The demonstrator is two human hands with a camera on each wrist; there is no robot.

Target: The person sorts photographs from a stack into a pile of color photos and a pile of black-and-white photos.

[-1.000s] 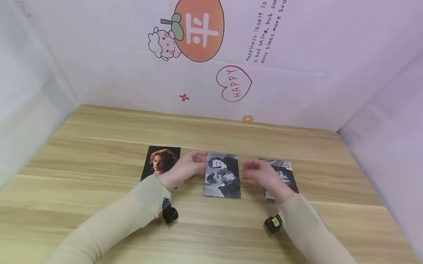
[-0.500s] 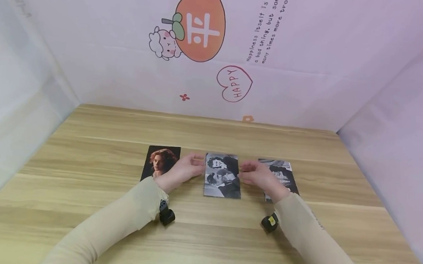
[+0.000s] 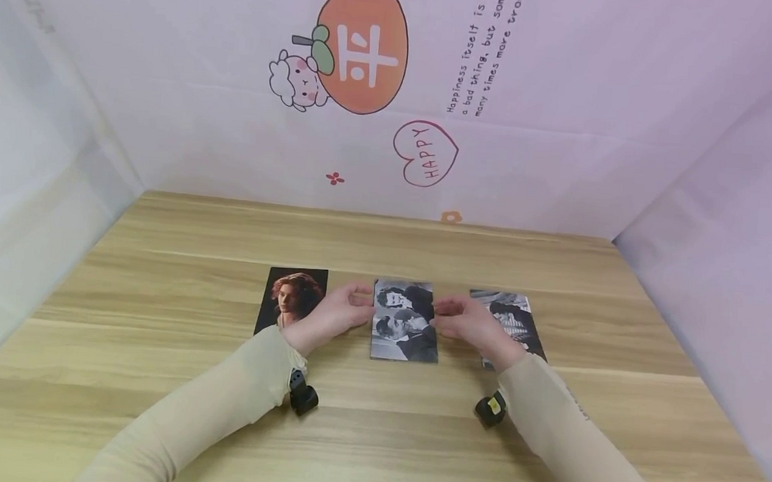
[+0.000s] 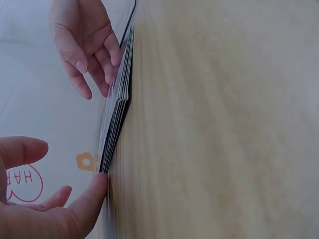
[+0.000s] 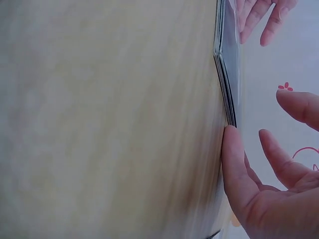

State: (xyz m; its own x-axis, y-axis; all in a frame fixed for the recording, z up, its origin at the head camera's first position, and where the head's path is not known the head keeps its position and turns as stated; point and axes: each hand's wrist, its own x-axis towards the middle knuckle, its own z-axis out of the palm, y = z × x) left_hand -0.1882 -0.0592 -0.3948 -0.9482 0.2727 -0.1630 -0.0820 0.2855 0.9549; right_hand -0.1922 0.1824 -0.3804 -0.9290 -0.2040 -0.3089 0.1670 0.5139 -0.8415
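A stack of black-and-white photo cards (image 3: 404, 330) lies flat on the table between my two hands in the head view. Its top card shows two people, and the left wrist view reveals several layered edges on the stack (image 4: 123, 94). My left hand (image 3: 336, 313) is at its left side, a fingertip right at the edge, fingers loosely spread. On the opposite side, my right hand (image 3: 476, 326) has a fingertip at the right edge, its thumb and other fingers apart in the right wrist view. Neither hand is curled round the cards.
A dark colour portrait photo (image 3: 295, 294) lies to the left, partly behind my left forearm. To the right is another black-and-white photo pile (image 3: 520, 319), partly covered by my right hand. The wood-grain table (image 3: 386, 447) ends at a printed white backdrop (image 3: 550, 155).
My right hand has moved left to the middle stack's edge, and my left hand has lowered slightly beside it. The photos have stayed in place.
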